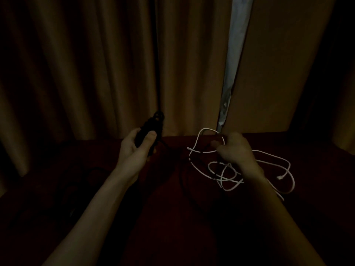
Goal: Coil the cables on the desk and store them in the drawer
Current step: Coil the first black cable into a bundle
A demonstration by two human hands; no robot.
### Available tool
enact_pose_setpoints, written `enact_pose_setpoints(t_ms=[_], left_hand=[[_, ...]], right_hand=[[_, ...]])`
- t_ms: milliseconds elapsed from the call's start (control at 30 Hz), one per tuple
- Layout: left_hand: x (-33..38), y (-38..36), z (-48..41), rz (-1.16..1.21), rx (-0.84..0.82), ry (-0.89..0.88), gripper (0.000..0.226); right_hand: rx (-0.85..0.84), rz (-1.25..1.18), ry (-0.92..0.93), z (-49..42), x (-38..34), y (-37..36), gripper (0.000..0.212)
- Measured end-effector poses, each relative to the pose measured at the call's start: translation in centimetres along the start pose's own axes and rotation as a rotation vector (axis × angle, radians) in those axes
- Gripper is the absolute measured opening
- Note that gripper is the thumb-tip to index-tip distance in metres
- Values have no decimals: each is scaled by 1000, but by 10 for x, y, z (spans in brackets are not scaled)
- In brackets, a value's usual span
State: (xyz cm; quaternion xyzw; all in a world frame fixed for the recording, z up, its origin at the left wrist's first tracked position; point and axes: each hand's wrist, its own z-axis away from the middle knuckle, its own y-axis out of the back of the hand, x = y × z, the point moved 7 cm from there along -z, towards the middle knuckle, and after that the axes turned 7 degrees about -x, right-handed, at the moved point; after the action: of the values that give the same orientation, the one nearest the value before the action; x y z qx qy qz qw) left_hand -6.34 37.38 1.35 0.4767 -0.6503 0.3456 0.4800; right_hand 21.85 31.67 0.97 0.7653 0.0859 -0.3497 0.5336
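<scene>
Two brown curtain panels (96,64) hang behind, w/ one pale gap between; one dark red bench (163,217) below; two hands above it; L hand (134,148) grips one black cable (153,121), bundled, thumb curled across it, held off the bench; R hand (236,150) fingers (216,144) pinch one white cable (269,169), its remainder in loose loops on bench at right.

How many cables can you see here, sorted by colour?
Black cable: 1, bundled, gripped by the left hand
White cable: 1, loose on the desk, pinched by the right hand
Total: 2 that I can make out; the picture is very dark.
</scene>
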Motion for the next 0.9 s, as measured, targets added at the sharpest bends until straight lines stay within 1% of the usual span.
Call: enact_pose_setpoints(t_ms=[33,67,100,133,200,233,267,333,367,500,567,633,667,733,767,800,833,900], left_hand=[[2,-5,1,-19,-15,-15,35],[5,-10,3,-30,-32,-30,35],[8,-15,4,-32,-48,-44,35],[10,-19,6,-28,-62,-57,34],[14,-23,8,-14,-77,-77,38],[16,-23,8,-1,-78,-78,43],[17,-22,8,19,-75,-72,48],[17,-19,7,59,-61,-48,53],[17,-18,7,74,-57,-43,54],[19,-19,6,74,-84,-46,49],[19,-21,7,62,-91,-35,46],[17,-22,8,90,-113,-8,46],[17,-25,8,131,-148,13,47],[17,-35,11,296,-277,75,47],[19,-41,15,406,-361,116,46],[20,-47,19,512,-440,160,46],[21,-52,23,601,-510,204,47],[21,-61,32,722,-660,293,51]], right_hand=[[6,55,76,6,-19,5,32],[20,52,170,14,-40,10,38],[10,-6,276,25,-61,13,41],[-59,-99,366,36,-80,11,44],[-345,-390,449,57,-108,-6,43],[-467,-540,448,63,-115,-16,41],[-511,-641,433,64,-118,-21,41],[-491,-733,391,60,-114,-25,37],[-508,-781,371,59,-112,-26,34],[-731,-982,308,66,-111,-43,23],[-716,-955,306,63,-108,-43,12],[-604,-851,328,56,-104,-36,5],[-533,-825,345,52,-102,-32,8],[-424,-860,402,48,-99,-25,19],[-414,-895,441,49,-100,-23,24],[-439,-931,484,51,-102,-23,28],[-487,-963,526,55,-105,-24,31],[-584,-975,584,63,-112,-25,29]])
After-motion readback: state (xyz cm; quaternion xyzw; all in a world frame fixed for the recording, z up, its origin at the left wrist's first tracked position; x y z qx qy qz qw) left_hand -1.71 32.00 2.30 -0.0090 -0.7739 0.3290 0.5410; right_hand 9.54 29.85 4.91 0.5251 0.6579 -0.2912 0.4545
